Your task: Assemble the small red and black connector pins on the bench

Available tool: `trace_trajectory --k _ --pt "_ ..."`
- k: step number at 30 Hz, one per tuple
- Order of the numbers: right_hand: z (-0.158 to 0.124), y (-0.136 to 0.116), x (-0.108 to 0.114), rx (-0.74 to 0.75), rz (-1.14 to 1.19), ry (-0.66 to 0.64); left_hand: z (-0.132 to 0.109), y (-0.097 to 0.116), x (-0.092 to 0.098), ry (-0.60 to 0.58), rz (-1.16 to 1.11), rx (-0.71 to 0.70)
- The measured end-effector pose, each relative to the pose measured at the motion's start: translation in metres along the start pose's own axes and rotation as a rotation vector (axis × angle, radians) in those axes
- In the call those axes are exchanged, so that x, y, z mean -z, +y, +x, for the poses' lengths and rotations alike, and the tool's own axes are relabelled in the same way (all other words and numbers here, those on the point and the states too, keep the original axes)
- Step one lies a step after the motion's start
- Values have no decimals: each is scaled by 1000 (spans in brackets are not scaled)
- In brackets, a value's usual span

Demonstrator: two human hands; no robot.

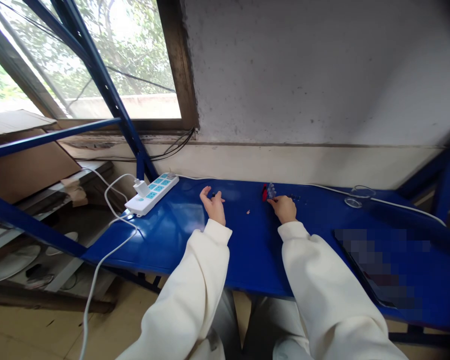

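My left hand [214,209] is raised over the blue table [247,250], palm turned inward and fingers partly curled. A small dark piece [213,195] shows between its thumb and fingers; its kind is too small to tell. To the right, my right hand [285,209] is closed, with thumb and forefinger pinched at the base of a clear, knobbly plastic piece [271,191]. Directly left of that stands a small red object [264,192]. Several tiny dark bits [297,198] lie just beyond the right hand. One small pinkish bit [248,212] lies between the hands.
At the left end is a white power strip [153,194] with a plugged-in charger [141,187] and trailing white cable [97,272]. Clear round lids [353,202] lie at the right back. A dark flat object [375,270], partly blurred, rests at the right front. Blue frame posts [108,95] rise at left.
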State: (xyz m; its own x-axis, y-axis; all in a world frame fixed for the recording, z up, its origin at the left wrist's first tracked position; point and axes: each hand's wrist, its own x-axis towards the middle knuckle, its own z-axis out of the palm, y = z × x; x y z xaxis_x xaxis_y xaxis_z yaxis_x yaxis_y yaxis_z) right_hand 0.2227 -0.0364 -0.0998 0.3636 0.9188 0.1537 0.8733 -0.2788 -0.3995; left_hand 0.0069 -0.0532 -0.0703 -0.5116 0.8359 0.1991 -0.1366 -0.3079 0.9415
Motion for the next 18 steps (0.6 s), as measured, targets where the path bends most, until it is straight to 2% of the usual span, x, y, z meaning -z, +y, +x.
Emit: trace_trajectory --k 2,5,8,13,18 --pt "0 0 0 -1 -5 -9 2 -2 -1 60 -53 166" --pt "-1 -2 1 7 -18 -26 3 -6 -3 70 -110 279" --pt "-5 -4 5 15 -37 -43 5 -11 -4 52 -173 322" --pt "-15 -11 16 12 -81 -53 11 -19 -6 84 -250 342" --pt "-34 -26 21 81 -47 42 6 -20 -8 12 -361 296"
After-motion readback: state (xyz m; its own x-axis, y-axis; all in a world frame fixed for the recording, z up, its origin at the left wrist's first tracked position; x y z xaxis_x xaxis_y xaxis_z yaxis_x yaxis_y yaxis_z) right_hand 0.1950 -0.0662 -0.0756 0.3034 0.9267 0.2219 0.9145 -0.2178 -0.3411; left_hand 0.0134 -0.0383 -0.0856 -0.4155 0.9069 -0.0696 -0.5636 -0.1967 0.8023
